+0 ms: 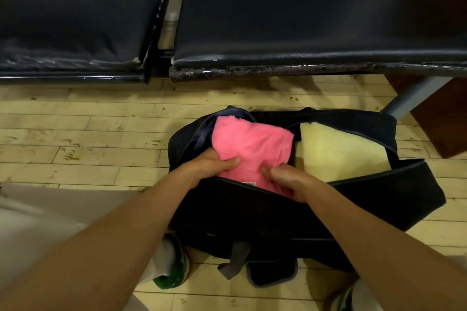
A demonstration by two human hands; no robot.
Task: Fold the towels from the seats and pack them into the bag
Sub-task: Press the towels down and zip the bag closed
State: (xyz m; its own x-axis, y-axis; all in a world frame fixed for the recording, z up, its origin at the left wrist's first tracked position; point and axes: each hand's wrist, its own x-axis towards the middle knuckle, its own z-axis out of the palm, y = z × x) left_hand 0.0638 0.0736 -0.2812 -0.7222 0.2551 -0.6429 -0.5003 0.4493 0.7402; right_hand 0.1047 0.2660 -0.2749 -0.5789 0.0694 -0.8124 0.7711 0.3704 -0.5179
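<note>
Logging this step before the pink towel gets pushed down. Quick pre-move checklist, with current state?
1. Both hands on the pink towel: ok, left hand and right hand grip its near edge.
2. Bag mouth open: ok.
3. Room beside the yellow towel: ok, it lies to the right inside the bag.
4. Pink towel fully inside: not ok, its far corner sticks up over the rim.
5. Pink towel's fold holding: cannot tell.
6. Seats free of towels: ok in the visible part.

Colours we see at the bag

We count a pink towel (252, 149), a pale yellow towel (338, 151), a black bag (252, 212), dark navy seats (303, 20).
</note>
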